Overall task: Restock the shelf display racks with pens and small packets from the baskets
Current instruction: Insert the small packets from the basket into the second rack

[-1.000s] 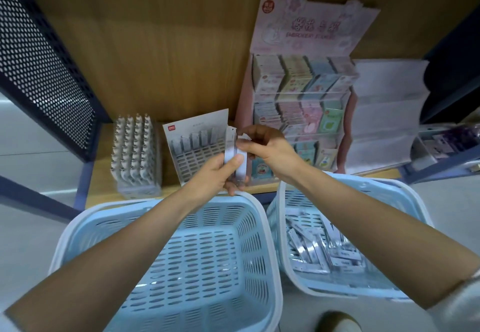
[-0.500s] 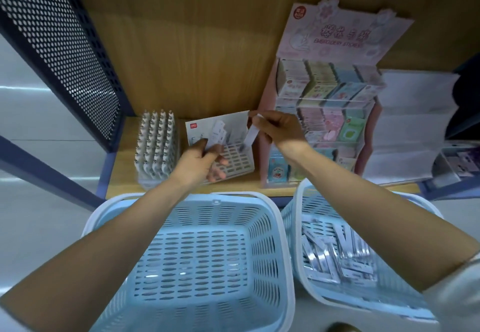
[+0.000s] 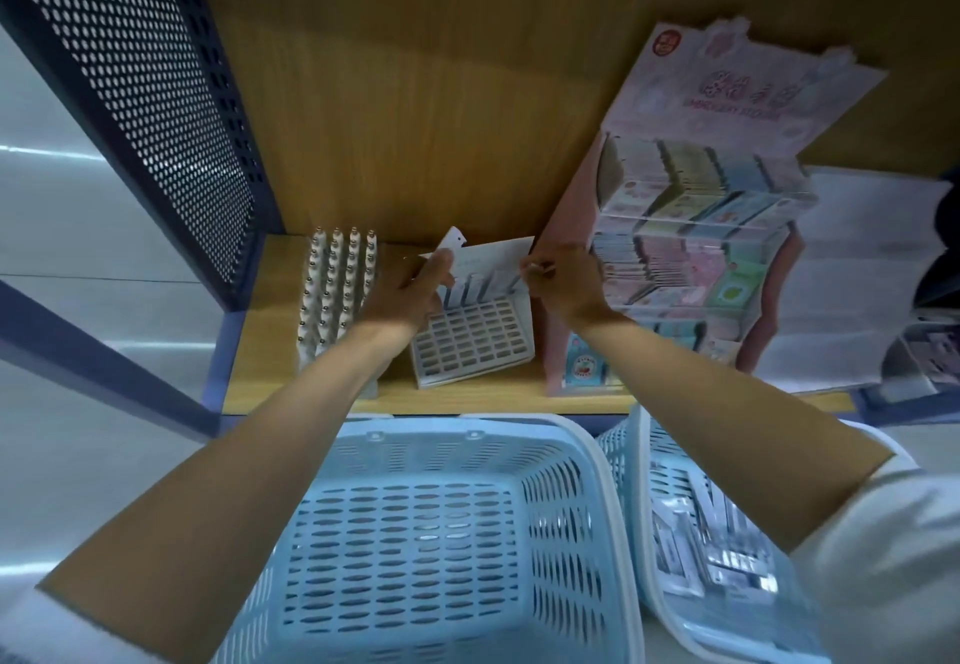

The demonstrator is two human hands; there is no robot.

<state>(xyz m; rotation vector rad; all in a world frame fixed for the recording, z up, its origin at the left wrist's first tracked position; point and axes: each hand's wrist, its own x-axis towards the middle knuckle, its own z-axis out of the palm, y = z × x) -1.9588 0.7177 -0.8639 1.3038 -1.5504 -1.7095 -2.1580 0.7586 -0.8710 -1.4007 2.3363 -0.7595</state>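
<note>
A white slotted display rack (image 3: pixel 475 338) leans on the wooden shelf (image 3: pixel 260 351), with a few narrow packets standing in its back row. My left hand (image 3: pixel 410 294) holds a small white packet (image 3: pixel 451 243) at the rack's upper left. My right hand (image 3: pixel 558 281) pinches another narrow packet at the right end of that back row; the packet is mostly hidden by my fingers. Two light blue baskets stand below the shelf: the left basket (image 3: pixel 431 549) holds nothing visible, the right basket (image 3: pixel 691 533) holds several clear-wrapped packets.
A rack of white pens (image 3: pixel 332 294) stands left of the slotted rack. A pink tiered display of small colourful packets (image 3: pixel 691 226) stands to the right, with a white stepped stand (image 3: pixel 852 273) beyond. A dark perforated metal panel (image 3: pixel 156 91) closes the shelf's left side.
Both hands have moved from above the baskets up to the slotted rack, each carrying a packet. The right hand's packet has come down to the rack's back row.
</note>
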